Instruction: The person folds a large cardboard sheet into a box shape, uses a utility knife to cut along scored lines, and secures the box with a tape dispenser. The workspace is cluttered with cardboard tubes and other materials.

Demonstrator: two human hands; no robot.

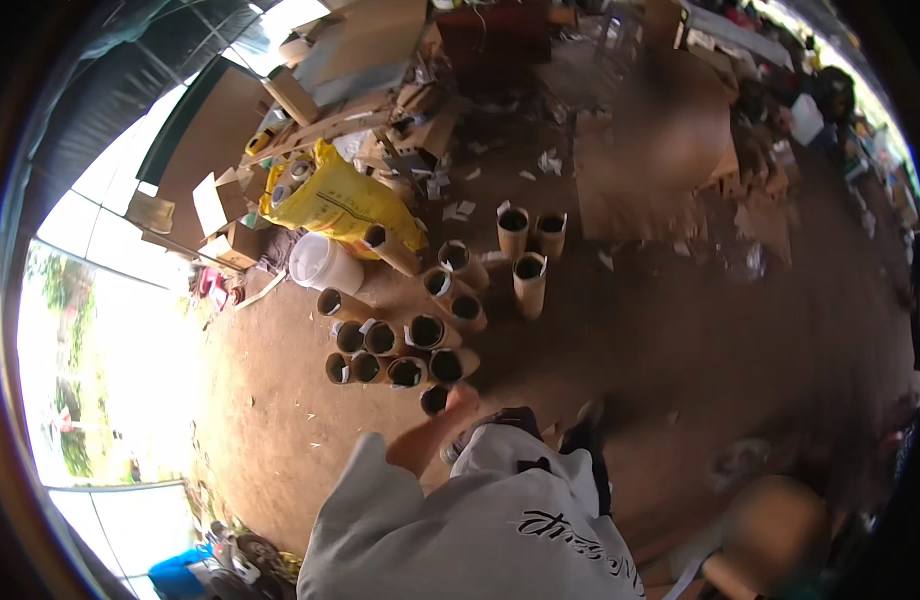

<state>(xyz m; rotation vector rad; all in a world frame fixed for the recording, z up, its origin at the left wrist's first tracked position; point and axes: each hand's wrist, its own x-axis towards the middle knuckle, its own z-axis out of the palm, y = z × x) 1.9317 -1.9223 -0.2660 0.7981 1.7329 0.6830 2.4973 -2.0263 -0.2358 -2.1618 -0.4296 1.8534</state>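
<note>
My left hand reaches forward in front of my body, its fingers closed at the rim of a brown cardboard tube. This tube stands nearest to me, at the front of a cluster of similar upright open-topped tubes. Pale scraps stick out at some of their rims. Farther off, a small group of tubes stands to the right, and another tube leans by a yellow sack. At the lower right, tan shapes are smeared, so my right hand cannot be made out clearly.
A white bucket and the yellow sack stand beyond the tubes. Cardboard boxes and boards pile up at the far left. Flat cardboard and paper scraps lie on the dirt floor. Clutter lines the right edge.
</note>
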